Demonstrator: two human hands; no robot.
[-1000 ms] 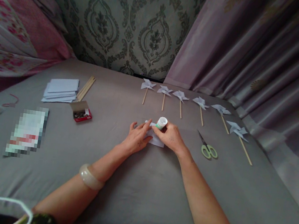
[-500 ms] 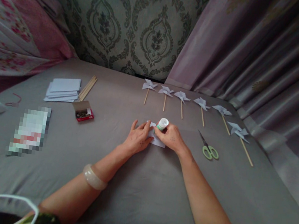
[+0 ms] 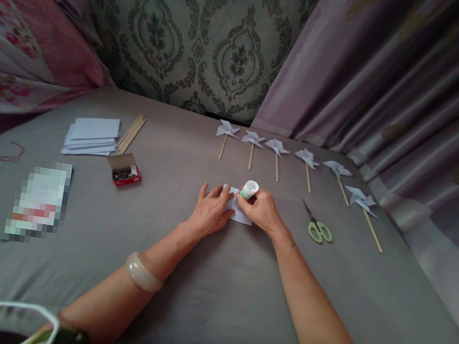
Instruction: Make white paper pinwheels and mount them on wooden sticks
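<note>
Over the feed I am seeing the paper (image 3: 242, 215) lying on the gray cloth (image 3: 233, 287) between both hands. I am judging that it could be skidding or wrinkling if the white tube (image 3: 250, 189) is pushing harder than the left hand (image 3: 209, 214) is bracing; a loosening grip could be letting the tube tip. The left hand is lying palm down, fingers spreading and pressing the paper's left side, gripping nothing I am able to see. The right forearm is slanting in, the right hand (image 3: 261, 210) curling its fingers around the tube, which is leaning slightly. Its lower end is hiding, so I cannot tell whether it is touching the paper.
</note>
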